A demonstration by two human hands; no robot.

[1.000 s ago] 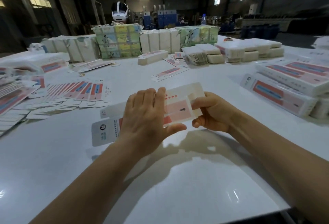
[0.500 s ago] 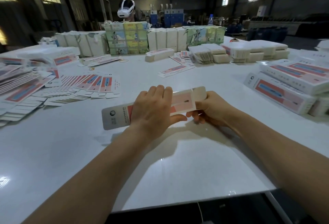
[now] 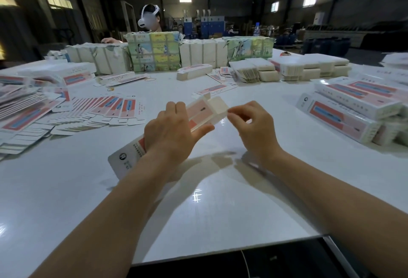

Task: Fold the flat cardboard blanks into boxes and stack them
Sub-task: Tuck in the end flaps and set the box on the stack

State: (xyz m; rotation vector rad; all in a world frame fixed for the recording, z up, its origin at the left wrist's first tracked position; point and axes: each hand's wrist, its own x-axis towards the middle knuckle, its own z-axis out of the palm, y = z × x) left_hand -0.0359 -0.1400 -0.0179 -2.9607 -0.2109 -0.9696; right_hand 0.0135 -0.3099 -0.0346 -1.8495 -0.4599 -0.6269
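Observation:
A long white, pink and blue cardboard box (image 3: 199, 113) hangs above the white table (image 3: 220, 200), squared up into a tube with its far end flaps open. My left hand (image 3: 171, 133) grips it round the middle, fingers over the top and thumb underneath. My right hand (image 3: 251, 126) is at the open end, its fingertips pinching an end flap. Flat blanks (image 3: 106, 110) lie fanned out on the left. Folded boxes (image 3: 353, 105) are stacked on the right.
Wrapped bundles of blanks (image 3: 154, 51) and white stacks (image 3: 309, 68) line the far side. A person with a white headset (image 3: 149, 18) sits behind them. Loose blanks (image 3: 214, 89) and rubber bands (image 3: 110, 89) lie mid-table. The near edge (image 3: 220, 253) is close to me.
The flat blank has been opened into a tube and swung so its open end points away to the right. My right hand let go of the body and moved to the end flap.

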